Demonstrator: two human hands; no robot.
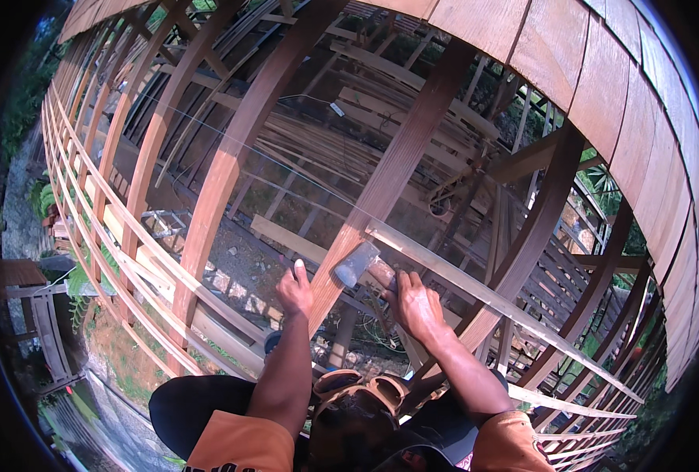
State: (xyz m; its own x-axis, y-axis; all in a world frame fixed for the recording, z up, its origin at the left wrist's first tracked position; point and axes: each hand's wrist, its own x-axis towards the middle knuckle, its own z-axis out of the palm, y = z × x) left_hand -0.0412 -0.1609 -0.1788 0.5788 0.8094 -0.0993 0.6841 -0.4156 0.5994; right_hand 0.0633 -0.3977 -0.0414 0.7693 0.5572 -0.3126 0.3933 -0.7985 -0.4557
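Observation:
My right hand [419, 308] is wrapped round the short brown handle of a hatchet [355, 266] with a broad grey head. The head lies over a brown wooden rafter [385, 193], just below the end of a pale batten [491, 297]. That batten runs off to the lower right across more rafters. My left hand [294, 291] is closed beside the left edge of the same rafter, thumb uppermost. A small reddish tip shows by its fingers; what it holds, if anything, I cannot make out.
A thin taut string [286, 167] crosses the rafters toward the batten's end. Curved battens [141, 236] line the left side. Wooden shingles [554, 47] cover the upper right. Through the gaps, stacked timber [318, 149] lies well below. Sunglasses [361, 384] show at the lower middle.

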